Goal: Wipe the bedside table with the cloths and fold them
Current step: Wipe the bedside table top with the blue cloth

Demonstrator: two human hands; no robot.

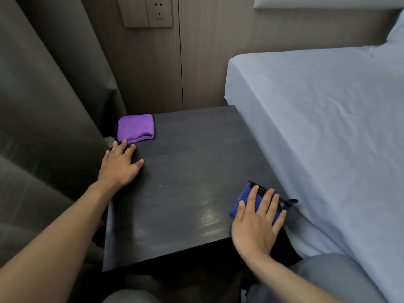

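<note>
The dark bedside table (185, 171) fills the middle of the view. A folded purple cloth (136, 127) lies at its far left corner. My left hand (119, 165) rests flat on the table's left edge, fingers straight, fingertips just short of the purple cloth. A blue cloth with black trim (248, 199) lies near the table's right front edge, by the bed. My right hand (256, 224) presses flat on it with spread fingers and covers most of it.
A bed with a pale blue sheet (317, 127) runs along the table's right side. Grey curtains (43, 106) hang on the left. A wall socket (158, 10) sits above the table. My knees (328, 278) are below the table's front edge.
</note>
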